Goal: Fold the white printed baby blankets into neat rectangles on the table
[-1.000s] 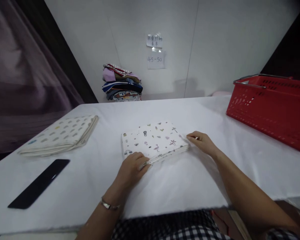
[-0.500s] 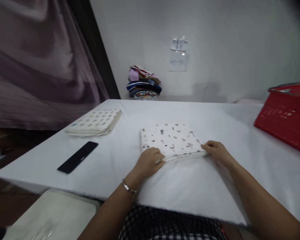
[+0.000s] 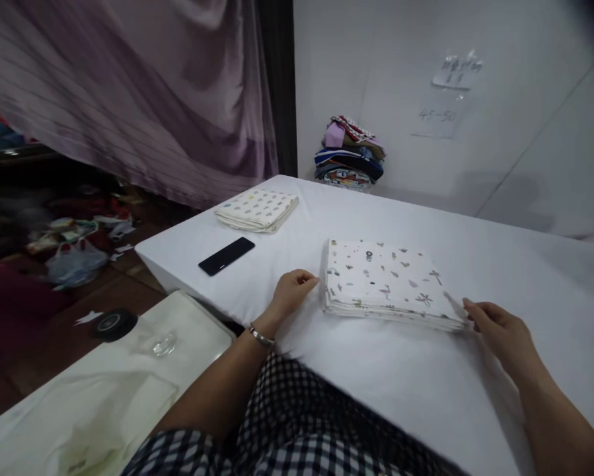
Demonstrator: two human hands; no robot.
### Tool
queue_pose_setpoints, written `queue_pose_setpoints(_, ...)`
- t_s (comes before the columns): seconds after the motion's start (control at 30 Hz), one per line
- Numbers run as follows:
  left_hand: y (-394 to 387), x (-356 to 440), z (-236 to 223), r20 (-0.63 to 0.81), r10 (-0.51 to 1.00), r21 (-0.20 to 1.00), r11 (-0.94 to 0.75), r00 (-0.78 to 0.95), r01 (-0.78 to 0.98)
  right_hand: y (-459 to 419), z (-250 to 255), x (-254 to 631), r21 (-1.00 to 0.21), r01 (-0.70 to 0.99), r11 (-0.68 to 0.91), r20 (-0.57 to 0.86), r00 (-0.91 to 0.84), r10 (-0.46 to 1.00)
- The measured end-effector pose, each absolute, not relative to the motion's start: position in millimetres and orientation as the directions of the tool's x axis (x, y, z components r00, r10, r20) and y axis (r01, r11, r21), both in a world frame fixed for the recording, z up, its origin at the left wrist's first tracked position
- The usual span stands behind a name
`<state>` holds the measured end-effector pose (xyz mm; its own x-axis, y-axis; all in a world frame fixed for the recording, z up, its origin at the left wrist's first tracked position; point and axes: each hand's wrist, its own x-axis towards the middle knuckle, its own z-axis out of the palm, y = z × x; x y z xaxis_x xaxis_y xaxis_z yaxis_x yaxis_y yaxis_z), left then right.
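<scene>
A folded white cloth printed with small plants and animals lies in layers on the white table. Just off its left edge is my left hand, thumb and fingers drawn together with nothing visible between them. At the cloth's right edge, near the front corner, my right hand pinches the border between thumb and forefinger; its lower fingers are curled. Farther back on the left rests a second folded cloth, cream with rows of grey motifs. A black phone lies in front of that one.
Stacked folded fabrics stand against the wall behind the white table. To my left are a pale padded surface with clear plastic and a black tape roll on it. A purple curtain hangs beyond.
The view has swung left, and the red bag has left the picture. My left hand has let go of the cloth's front left corner and moved off its edge. The cloth now lies flatter.
</scene>
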<state>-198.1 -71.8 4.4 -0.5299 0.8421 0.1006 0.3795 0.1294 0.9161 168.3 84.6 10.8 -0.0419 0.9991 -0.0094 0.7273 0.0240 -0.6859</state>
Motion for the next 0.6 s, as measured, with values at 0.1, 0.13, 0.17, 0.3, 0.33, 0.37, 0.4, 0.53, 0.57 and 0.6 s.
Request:
queue_pose_setpoints(0.1,-71.6,-197.9,4.2,-0.021,0.862,0.939,0.192,-0.507,0.286,84.9,8.8,166.9,-0.693,0.719,0.057,0.015,-0.065,0.998)
queue_pose_setpoints(0.13,-70.7,-196.2,4.8,-0.041,0.867,0.937,0.205,-0.497,0.282,85.4,7.7,166.8,-0.693,0.718,0.063,0.017,-0.072,0.997)
queue_pose_setpoints(0.17,-69.9,-193.9,5.5,-0.052,0.872,0.933,0.217,-0.487,0.289,86.0,6.5,166.9,-0.693,0.718,0.066,0.016,-0.076,0.997)
queue_pose_setpoints(0.3,-69.1,-182.3,8.1,-0.05,0.888,0.908,0.23,-0.457,0.349,87.7,3.0,167.6,-0.683,0.727,0.064,-0.007,-0.094,0.996)
queue_pose_setpoints(0.33,-69.4,-179.3,8.5,-0.048,0.888,0.903,0.234,-0.456,0.36,87.5,2.9,167.5,-0.68,0.731,0.063,-0.017,-0.101,0.995)
queue_pose_setpoints(0.37,-69.8,-176.6,8.8,-0.049,0.886,0.897,0.242,-0.461,0.369,87.1,2.9,167.3,-0.678,0.732,0.062,-0.026,-0.108,0.994)
queue_pose_setpoints(0.4,-70.1,-174.3,9.0,-0.054,0.882,0.89,0.255,-0.467,0.378,86.4,3.2,166.8,-0.677,0.734,0.062,-0.031,-0.113,0.993)
queue_pose_setpoints(0.53,-69.8,-170.0,9.7,-0.1,0.872,0.866,0.313,-0.478,0.389,84.5,4.6,164.7,-0.672,0.735,0.089,-0.022,-0.14,0.99)
queue_pose_setpoints(0.57,-69.6,-170.0,9.9,-0.107,0.877,0.87,0.311,-0.469,0.384,84.5,4.8,164.3,-0.673,0.734,0.09,-0.022,-0.142,0.99)
queue_pose_setpoints(0.6,-69.6,-170.2,10.0,-0.11,0.882,0.877,0.302,-0.458,0.373,84.7,4.9,163.9,-0.676,0.732,0.087,-0.023,-0.139,0.99)
